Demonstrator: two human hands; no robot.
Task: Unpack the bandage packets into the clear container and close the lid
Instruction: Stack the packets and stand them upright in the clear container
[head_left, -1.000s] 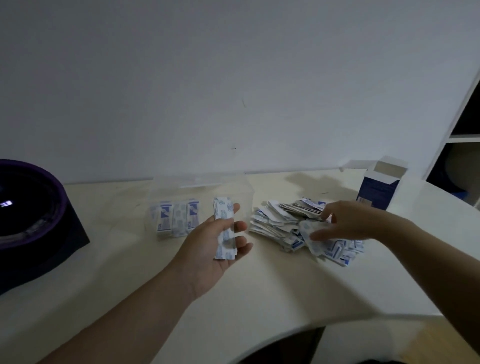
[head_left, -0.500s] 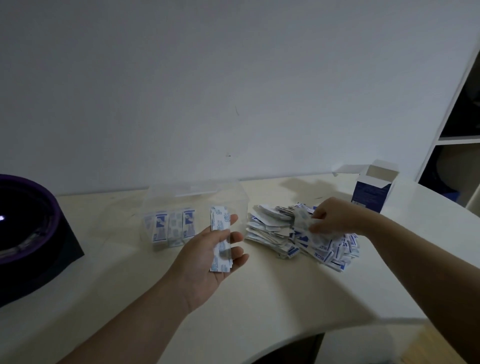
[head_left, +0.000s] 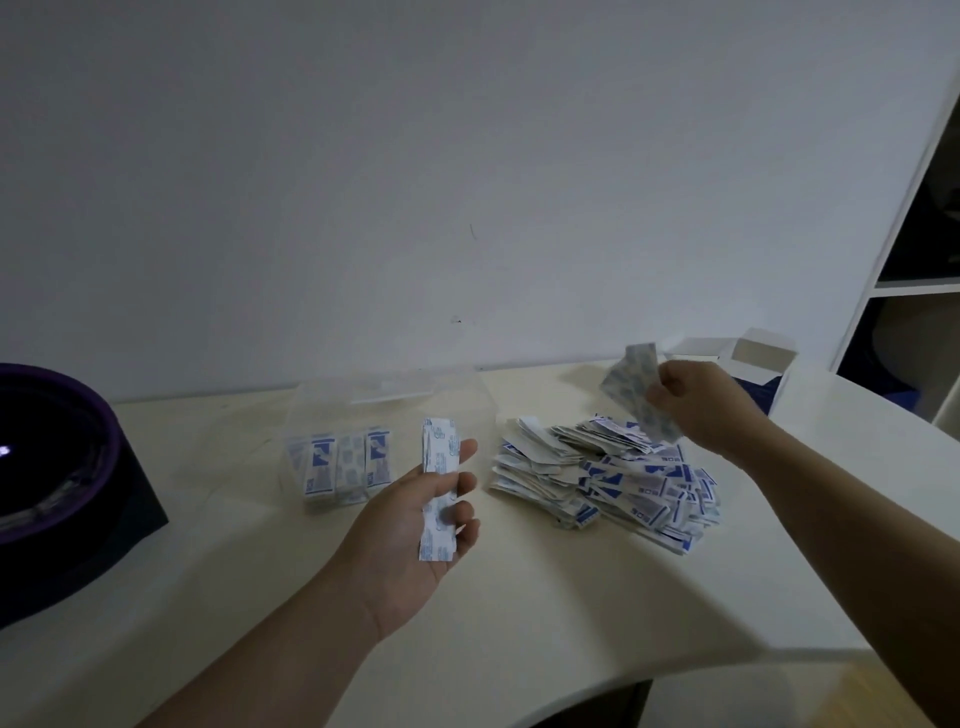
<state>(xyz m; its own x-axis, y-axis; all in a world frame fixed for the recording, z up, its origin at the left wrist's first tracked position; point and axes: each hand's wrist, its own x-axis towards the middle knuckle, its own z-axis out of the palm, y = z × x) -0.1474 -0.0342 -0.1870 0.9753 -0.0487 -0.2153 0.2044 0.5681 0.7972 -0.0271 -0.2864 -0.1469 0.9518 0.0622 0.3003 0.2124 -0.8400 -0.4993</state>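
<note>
- Two hands are busy here: my right hand (head_left: 696, 410) is up off the pile (head_left: 608, 478) now. Half a second ago it was down among the loose bandage packets. It comes away pinching a few fresh packets (head_left: 631, 384) between thumb and curled fingers, all blurred with the lift.
- My left hand (head_left: 400, 530) has barely shifted. It is palm up in front of the clear container (head_left: 332, 410), thumb and fingers curled lightly round a neat stack (head_left: 439, 488) of packets held on end.
- So I'm mid-gather, I reckon: the right hand feeds, the left hand collects, and this new batch joins the stack before anything goes into the container.
- The clear container sits on the worktop (head_left: 519, 597) just behind my left hand. It holds three short rows (head_left: 345, 465) of packets standing upright at its front left. The right part looks unfilled from here, though my stack hides some of it.
- Its lid (head_left: 395, 387) seems to be open and tipped back, but the clear plastic is hard to read. Closing is still to come either way.
- The pile lies just right of the container and is well stocked, so plenty is left to move across.
- The cardboard box (head_left: 763, 358) stands open behind my right hand with its flaps up. I cannot tell whether anything is left inside.
- A dark tub (head_left: 57, 467) with a purple rim sits at the far left, and I cannot make out what is in it.
</note>
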